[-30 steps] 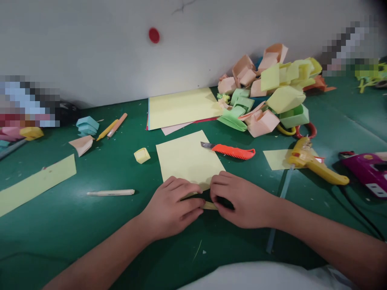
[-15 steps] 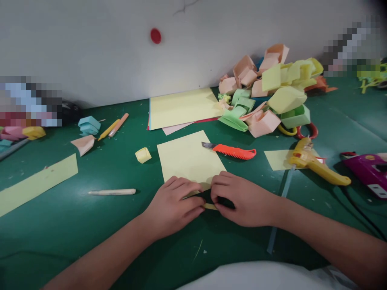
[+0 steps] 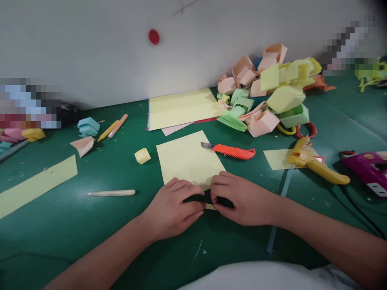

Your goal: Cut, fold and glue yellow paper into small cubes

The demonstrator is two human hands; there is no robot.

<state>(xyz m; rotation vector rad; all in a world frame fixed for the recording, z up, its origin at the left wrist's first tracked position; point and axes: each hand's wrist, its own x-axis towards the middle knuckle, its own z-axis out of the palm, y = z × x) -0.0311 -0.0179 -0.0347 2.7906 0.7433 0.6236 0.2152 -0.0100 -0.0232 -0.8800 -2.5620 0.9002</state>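
Beneath yellow strip [image 3: 209, 206], green tabletop [image 3: 115, 167]; grey wall [image 3: 102, 44] behind.

You are holding a slim, pale yellow strip [image 3: 209, 206], apparently paper, between your left hand [image 3: 175, 207] and right hand [image 3: 242, 199]. Only a short, straight stretch is showing, running left to right at the desk's [image 3: 229, 245] near middle; your fingertips are hiding its ends.

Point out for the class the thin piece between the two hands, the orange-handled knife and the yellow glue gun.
Thin piece [image 3: 209, 206]: head view, on its uncovered stretch.
Orange-handled knife [image 3: 232, 152]: head view, on the handle.
Yellow glue gun [image 3: 318, 166]: head view, on the handle near the body.
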